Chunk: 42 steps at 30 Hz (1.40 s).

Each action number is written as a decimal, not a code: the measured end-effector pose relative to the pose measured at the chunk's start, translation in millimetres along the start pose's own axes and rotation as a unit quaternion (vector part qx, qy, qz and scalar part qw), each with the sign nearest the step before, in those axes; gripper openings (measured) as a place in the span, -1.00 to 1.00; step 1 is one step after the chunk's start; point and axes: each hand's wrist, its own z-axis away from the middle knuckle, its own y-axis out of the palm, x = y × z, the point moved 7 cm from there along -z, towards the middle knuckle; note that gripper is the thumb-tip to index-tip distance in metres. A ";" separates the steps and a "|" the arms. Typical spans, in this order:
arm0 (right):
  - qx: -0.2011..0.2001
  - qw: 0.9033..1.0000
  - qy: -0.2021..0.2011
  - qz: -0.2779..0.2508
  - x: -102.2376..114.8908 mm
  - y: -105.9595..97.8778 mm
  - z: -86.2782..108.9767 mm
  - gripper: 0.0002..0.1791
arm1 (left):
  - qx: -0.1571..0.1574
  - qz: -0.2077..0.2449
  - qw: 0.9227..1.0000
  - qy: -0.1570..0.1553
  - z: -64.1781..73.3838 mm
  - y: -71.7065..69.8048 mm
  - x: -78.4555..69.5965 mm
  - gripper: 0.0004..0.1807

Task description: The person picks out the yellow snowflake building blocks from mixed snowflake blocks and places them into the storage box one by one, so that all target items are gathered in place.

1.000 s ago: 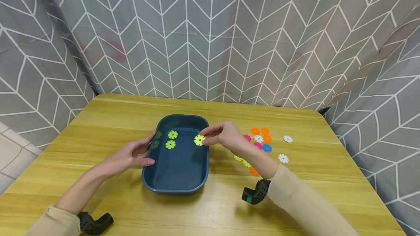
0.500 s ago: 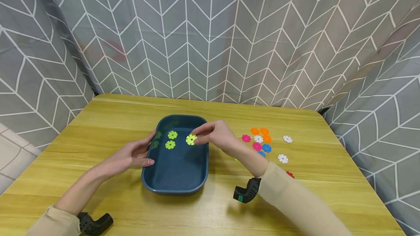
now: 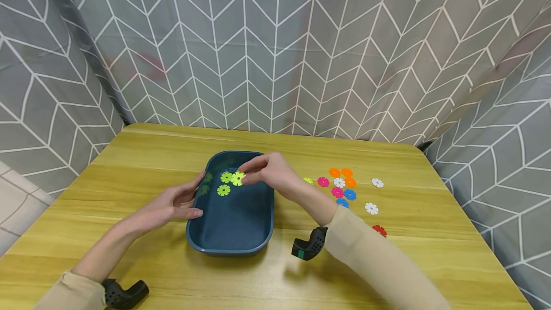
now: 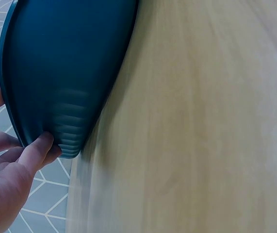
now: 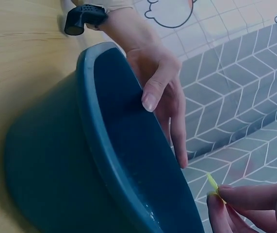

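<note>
A dark blue plastic basin (image 3: 234, 224) stands on the table. My left hand (image 3: 170, 204) holds its left side, thumb over the rim and fingers against the outer wall, as the left wrist view also shows. Over the basin's upper part, my right hand (image 3: 273, 174) pinches a yellow-green snowflake disc (image 3: 237, 179) between thumb and fingertips. In the right wrist view that disc (image 5: 213, 182) appears edge-on above the rim. Two more yellow-green discs, one farther back (image 3: 226, 177) and one nearer (image 3: 223, 190), lie in the basin just left of the held one.
Right of the basin several loose discs lie on the wooden table (image 3: 150, 157): orange (image 3: 335, 172), pink (image 3: 323, 182), blue (image 3: 350, 194), white (image 3: 371, 208) and red (image 3: 379, 231). One yellow-green disc (image 3: 307, 181) is partly hidden behind my right forearm. A patterned curtain (image 3: 258, 61) hangs behind.
My right hand has moved left across the basin with the pinched disc, bringing it near the two discs inside. The left hand and the basin have stayed put.
</note>
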 end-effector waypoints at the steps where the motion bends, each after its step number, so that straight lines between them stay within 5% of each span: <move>1: -0.001 1.000 0.000 0.001 0.8 0.7 -1.3 -0.72 | -0.001 -0.003 1.000 -0.001 0.1 -0.4 0.0 0.00; 18: -0.031 0.999 0.005 -0.037 5.6 14.3 -31.5 -0.73 | -0.002 -0.017 1.000 -0.009 1.5 -2.5 0.7 0.00; 42: -0.023 0.993 0.042 -0.112 -26.5 37.8 -55.9 -0.75 | -0.005 -0.028 1.000 -0.011 -0.2 -2.4 0.6 -0.01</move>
